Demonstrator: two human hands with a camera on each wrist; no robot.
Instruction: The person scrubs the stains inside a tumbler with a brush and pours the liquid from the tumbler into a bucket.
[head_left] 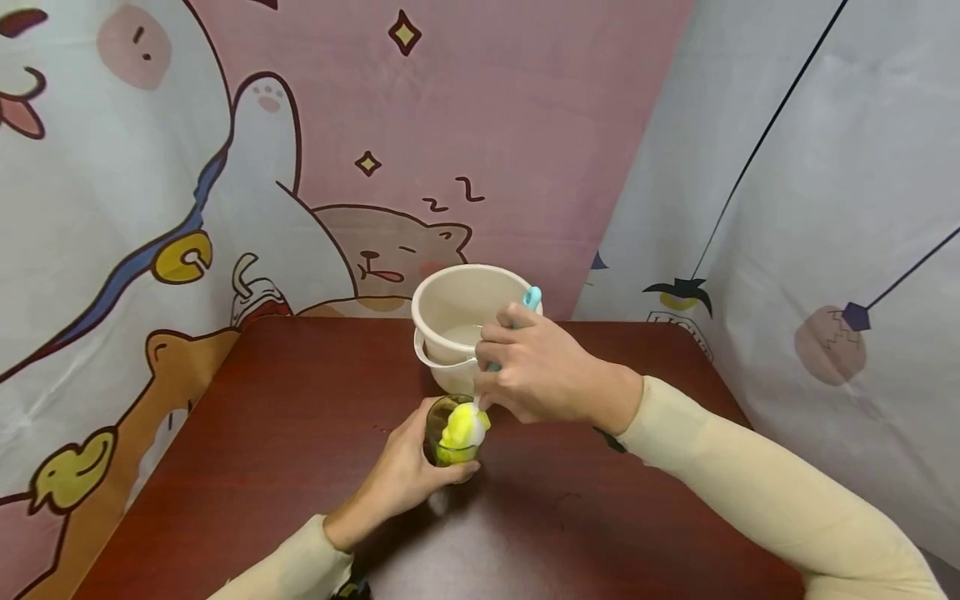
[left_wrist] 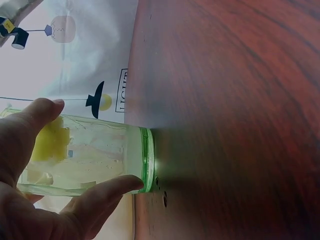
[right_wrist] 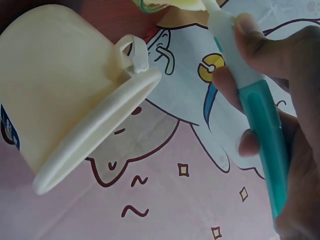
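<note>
A clear green-tinted drinking glass (left_wrist: 100, 160) is gripped round its side by my left hand (head_left: 408, 462), thumb on one side and fingers on the other. Its base is at or near the tabletop; whether it touches I cannot tell. My right hand (head_left: 543, 367) holds a cup brush by its white and teal handle (right_wrist: 265, 150), fingers curled round it. The brush's yellow and white sponge head (head_left: 461, 429) sits at the glass's mouth, partly inside. In the left wrist view yellow sponge (left_wrist: 52, 140) shows through the glass wall, which carries drops.
Just behind the glass stands a cream bucket (head_left: 442, 379) with its handle hanging at the front. Wet drops (left_wrist: 164, 200) lie on the red-brown wooden table (head_left: 300, 400) by the glass. Printed cartoon cloth (head_left: 525, 125) hangs round the table.
</note>
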